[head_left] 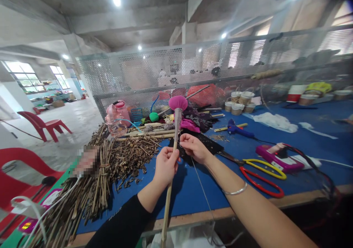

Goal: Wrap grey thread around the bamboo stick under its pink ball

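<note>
My left hand [166,165] is wrapped round a pale wooden stick [167,209], held upright with a slight tilt. A round magenta fabric head [178,103] tops the stick, and greyish-purple stretched material [177,124] gathers below it. Just right of the stick, my right hand [194,148] pinches a thin thread [202,185] close to the lower end of the gathered material. This thread runs down over the table's front edge. Black cloth [211,144] lies behind my right hand.
Dry twigs [79,196] and curled plant bits [132,156] cover the left of the blue table [154,189]. Large scissors [261,174], a blue glue gun [238,129] and a magenta power strip [281,159] lie right. A perforated metal screen [132,71] stands behind.
</note>
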{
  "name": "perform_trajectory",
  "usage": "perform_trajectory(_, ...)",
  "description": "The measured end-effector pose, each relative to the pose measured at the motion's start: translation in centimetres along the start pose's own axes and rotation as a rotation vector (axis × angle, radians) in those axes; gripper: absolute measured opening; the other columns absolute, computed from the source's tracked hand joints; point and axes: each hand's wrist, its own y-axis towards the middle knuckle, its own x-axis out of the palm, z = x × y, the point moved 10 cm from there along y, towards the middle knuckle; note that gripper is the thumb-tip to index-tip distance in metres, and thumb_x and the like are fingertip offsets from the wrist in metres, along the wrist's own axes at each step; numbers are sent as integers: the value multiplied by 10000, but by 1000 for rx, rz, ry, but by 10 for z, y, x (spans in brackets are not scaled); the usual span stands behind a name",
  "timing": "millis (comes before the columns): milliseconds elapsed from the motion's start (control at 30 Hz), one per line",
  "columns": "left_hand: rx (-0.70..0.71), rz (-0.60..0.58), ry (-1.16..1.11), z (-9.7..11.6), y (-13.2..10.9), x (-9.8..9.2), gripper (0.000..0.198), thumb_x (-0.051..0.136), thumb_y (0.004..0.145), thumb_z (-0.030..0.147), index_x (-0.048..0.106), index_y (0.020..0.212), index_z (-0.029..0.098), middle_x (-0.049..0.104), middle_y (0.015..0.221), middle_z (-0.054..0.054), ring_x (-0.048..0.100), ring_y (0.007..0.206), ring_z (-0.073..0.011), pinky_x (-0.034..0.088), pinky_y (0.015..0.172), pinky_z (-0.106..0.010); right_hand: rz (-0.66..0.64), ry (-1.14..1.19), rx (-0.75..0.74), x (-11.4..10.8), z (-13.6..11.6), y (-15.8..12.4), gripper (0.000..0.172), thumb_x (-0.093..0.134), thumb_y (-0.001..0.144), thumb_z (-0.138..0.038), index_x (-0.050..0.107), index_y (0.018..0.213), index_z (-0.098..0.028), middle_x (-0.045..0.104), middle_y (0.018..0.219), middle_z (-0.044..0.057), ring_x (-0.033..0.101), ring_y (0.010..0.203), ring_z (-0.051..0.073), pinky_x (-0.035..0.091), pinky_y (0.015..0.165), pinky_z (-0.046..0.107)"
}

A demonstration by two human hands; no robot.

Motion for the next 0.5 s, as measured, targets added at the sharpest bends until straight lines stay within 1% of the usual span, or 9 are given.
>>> perform_trajectory(67,5,-43,-45,3,-1,4,332,574,745,469,425,764,172,555,540,51,347,270,-21,215,280,-152,-55,53,36,7,2,-1,333,737,624,-316,488,794,-174,318,442,-125,139,349,11,75,335,165)
perform_trajectory(167,-22,-116,-118,3,-2,11,334,549,762,476,469,808,155,581,593,24,366,293,-22,253,291,-155,-104,82,116,14,9,-3,360,735,619,-361,541,830,-143,433,478,-92,158,323,-2,64,323,174)
perform_trajectory(233,-84,-164,-152,-2,-3,16,367,536,767,490,507,866,138,570,596,19,372,317,-22,278,304,-152,-82,74,138,11,12,-3,352,736,614,-380,555,785,-131,501,513,-58,198,309,-6,64,319,177)
perform_trajectory(300,-176,-192,-176,-11,-4,20,415,523,766,519,523,911,130,530,565,33,349,330,-19,273,305,-143,-36,53,122,6,12,-2,339,738,610,-387,543,717,-132,529,518,-36,247,307,-2,71,318,175)
perform_trajectory(367,-221,-157,-184,-17,-4,19,434,530,748,547,513,902,141,486,546,54,317,334,-14,242,294,-132,4,26,101,1,12,-1,345,740,603,-396,526,678,-135,530,508,-33,260,305,1,73,314,176)
perform_trajectory(433,-179,-83,-155,-16,-2,13,424,585,708,541,480,865,161,443,527,81,303,329,-12,224,284,-127,32,5,90,-2,14,1,352,738,603,-404,519,672,-137,512,493,-46,230,303,-1,73,312,179)
perform_trajectory(500,-107,-36,-89,-10,-1,8,418,648,666,503,450,828,174,397,482,108,294,312,-16,227,275,-130,34,-14,89,-1,16,3,349,727,615,-414,521,685,-140,453,448,-74,198,307,3,76,317,182)
